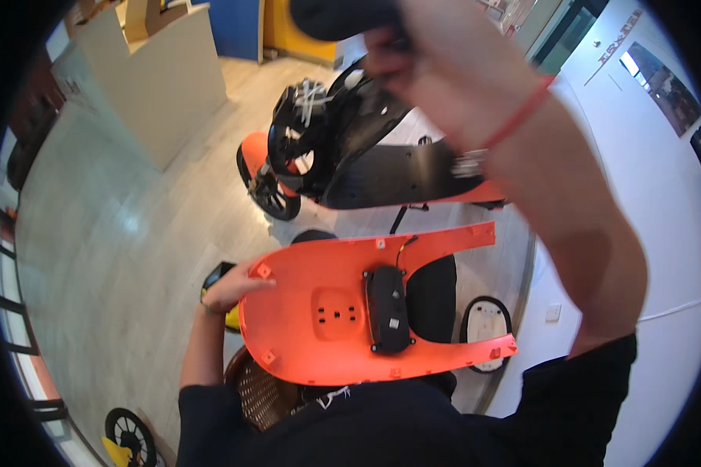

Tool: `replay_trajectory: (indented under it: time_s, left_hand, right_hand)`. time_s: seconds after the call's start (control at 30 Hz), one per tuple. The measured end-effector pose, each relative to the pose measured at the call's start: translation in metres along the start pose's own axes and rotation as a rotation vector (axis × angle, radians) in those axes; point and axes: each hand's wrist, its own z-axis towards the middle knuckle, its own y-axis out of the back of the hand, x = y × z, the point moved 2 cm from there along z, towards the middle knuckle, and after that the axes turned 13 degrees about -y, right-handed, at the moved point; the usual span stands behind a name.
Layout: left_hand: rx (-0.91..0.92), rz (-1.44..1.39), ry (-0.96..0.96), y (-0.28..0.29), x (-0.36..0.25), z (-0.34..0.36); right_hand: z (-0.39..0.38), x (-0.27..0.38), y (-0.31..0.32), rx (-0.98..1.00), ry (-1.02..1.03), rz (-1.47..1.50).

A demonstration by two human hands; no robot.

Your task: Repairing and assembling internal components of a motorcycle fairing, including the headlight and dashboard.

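Scooter (397, 175) — partly behind right forearm (572, 206) — past orange panel (296, 288), basket (261, 395) partly covered.

A: anyone make out any text here?

B: nope, nothing readable tbh. There's a small white label (395, 324) on the black box (385, 296) on the orange panel (294, 331), but it's way too tiny to make out any print.

A: anything on the wall (662, 191)?

B: yeah, a row of dark characters (619, 37) up top on the right, running at a slant (fisheye bend isn't helping lol). Too small and blurry to say what it spells.
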Motion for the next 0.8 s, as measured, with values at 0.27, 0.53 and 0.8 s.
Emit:
replay_trajectory:
  time_s: [0.27,0.53,0.8]
  left_hand:
    - [-0.059,-0.027,0.046,-0.003,0.006,-0.005]
    - [-0.113,0.059,0.160,-0.006,-0.003,-0.009]
    - [0.026,0.455,0.215,0.001,-0.025,-0.005]
  right_hand:
    - [0.031,-0.011,-0.033,-0.333,-0.037,0.147]
    - [-0.012,-0.085,0.055,-0.094,0.076,-0.207]
    - [-0.149,-0.241,0.168,-0.297,-0.030,-0.546]
